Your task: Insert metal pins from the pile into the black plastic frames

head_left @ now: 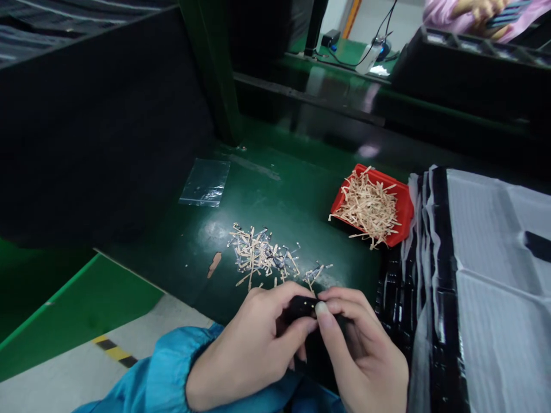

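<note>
Both hands are closed on a small black part [303, 307] with a tiny gold spot on it, and it sits at the near edge of the surface [275, 195], just above the blue sleeves [172, 361]. The left hand [245, 344] pinches one end between thumb and fingers, while the right hand [361, 355] grips the other end, its thumb [323, 321] pressed close beside the gold spot. Much of the part is hidden by the fingers.

Just far of the hands, a loose pile of tan strips [258, 255] mixed with small dark and silvery bits lies on the green surface, and a few strays lie nearer the right hand. A tan scrap [214, 264] lies just left of the pile. Farther right, a red tray [402, 201] holds a heap of similar strips. A clear plastic bag [204, 182] lies flat at the far left. Along the right side, a black tray stack [391, 298] sits beside a crumpled white sheet [495, 258]. At the far right, another person's hands [477, 11] in pink sleeves hold a dark flat object
</note>
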Demonstrator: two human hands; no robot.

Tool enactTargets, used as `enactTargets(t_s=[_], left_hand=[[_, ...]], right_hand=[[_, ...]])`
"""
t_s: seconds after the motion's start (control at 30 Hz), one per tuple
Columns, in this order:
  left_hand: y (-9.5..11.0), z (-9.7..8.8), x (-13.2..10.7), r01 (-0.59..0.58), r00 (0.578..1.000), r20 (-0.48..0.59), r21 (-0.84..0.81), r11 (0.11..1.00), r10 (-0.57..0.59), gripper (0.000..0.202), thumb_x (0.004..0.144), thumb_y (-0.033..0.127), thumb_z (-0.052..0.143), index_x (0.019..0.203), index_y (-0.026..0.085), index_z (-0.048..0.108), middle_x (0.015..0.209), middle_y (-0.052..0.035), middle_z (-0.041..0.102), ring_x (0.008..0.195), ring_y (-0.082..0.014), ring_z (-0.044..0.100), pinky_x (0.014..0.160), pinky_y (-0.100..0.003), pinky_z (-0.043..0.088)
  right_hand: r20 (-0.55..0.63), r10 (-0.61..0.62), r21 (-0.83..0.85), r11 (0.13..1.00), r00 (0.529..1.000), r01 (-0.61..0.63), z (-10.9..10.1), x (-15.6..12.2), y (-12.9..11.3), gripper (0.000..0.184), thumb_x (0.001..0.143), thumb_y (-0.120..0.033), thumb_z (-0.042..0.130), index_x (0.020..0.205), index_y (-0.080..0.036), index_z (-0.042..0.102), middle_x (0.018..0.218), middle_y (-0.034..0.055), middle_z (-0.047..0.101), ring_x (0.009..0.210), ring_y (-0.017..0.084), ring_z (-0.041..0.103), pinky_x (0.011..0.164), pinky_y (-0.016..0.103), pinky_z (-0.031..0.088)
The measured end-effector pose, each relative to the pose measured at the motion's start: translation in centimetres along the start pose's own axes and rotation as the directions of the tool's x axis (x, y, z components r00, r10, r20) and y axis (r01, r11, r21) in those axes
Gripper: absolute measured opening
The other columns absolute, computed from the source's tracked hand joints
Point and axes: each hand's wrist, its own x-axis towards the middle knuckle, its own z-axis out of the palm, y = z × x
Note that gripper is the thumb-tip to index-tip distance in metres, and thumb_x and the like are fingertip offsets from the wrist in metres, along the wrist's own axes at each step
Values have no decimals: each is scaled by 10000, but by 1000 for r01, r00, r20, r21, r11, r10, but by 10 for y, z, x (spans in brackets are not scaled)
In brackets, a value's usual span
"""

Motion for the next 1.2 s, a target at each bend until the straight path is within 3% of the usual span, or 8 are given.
enactTargets(t_s=[0.3, 0.5, 0.7, 0.8, 0.87, 1.0, 1.07, 1.2], left_hand=[[6, -5, -4, -67, 997, 29, 8, 998, 67, 347, 1095, 442, 497, 1257, 206, 694, 746, 4, 709, 644, -131, 698, 629, -226, 588], [1, 1, -1, -110, 991, -68, 77, 991, 115, 401, 1124, 484, 404, 1076, 212, 695, 648, 35, 649, 557, -114, 645, 562, -213, 524], [-2, 8, -4, -187, 967, -123, 262, 947, 225, 310, 1142, 362, 346, 1040, 248, 615, 738, 34, 631, 604, -118, 610, 583, -223, 491], [-6, 12, -3, -267, 927, -164, 343, 901, 337, 225, 1122, 256, 370, 1052, 258, 584, 843, 16, 687, 684, -122, 677, 641, -218, 512], [-11, 14, 0, -290, 893, -211, 406, 867, 397, 203, 1104, 202, 385, 1034, 260, 566, 803, 23, 683, 641, -121, 670, 598, -219, 486], [-17, 10, 5, -271, 836, -330, 447, 852, 439, 181, 1095, 208, 422, 989, 251, 562, 661, 57, 580, 491, -109, 550, 497, -229, 397], [-16, 6, 6, -247, 860, -346, 361, 899, 375, 218, 1114, 280, 421, 946, 243, 555, 605, 74, 507, 443, -97, 499, 472, -224, 372], [-7, 3, 4, -220, 929, -279, 116, 969, 245, 361, 1127, 435, 405, 855, 227, 520, 507, 91, 436, 384, -80, 452, 405, -196, 302]], right_hand=[[-21, -68, -7, 998, 997, 68, 1, 3, -5, 80, 953, -182, 684, 922, -252, 707, 1001, 44, 733, 921, 156, 751, 788, 227, 624], [-54, -196, -187, 965, 979, 183, 5, 0, -10, 104, 949, -154, 680, 967, -255, 699, 997, 34, 736, 907, 147, 754, 814, 240, 622], [-165, -211, -323, 935, 963, 150, 19, -9, -25, 133, 955, -157, 662, 975, -277, 716, 1025, 43, 758, 867, 174, 743, 781, 320, 625], [-201, -229, -402, 906, 952, 133, 25, -13, -27, 141, 945, -156, 684, 997, -279, 730, 1068, 59, 760, 886, 192, 752, 797, 344, 638], [-224, -218, -446, 890, 950, 99, 27, -14, -22, 109, 939, -203, 722, 1012, -281, 743, 1111, 75, 761, 909, 207, 770, 773, 341, 658], [-319, -90, -201, 979, 943, 25, 20, -9, -8, 377, 861, -256, 825, 1184, -256, 630, 1220, 97, 747, 851, 189, 820, 620, 246, 679], [-308, -2, -62, 998, 952, -18, 15, -6, -4, 436, 865, -222, 812, 1237, -250, 586, 1151, 77, 785, 824, 167, 829, 643, 202, 678], [-274, 31, 0, 999, 961, -32, 13, -9, -10, 216, 904, -223, 766, 1111, -252, 709, 912, -5, 832, 765, 98, 818, 761, 107, 638]])
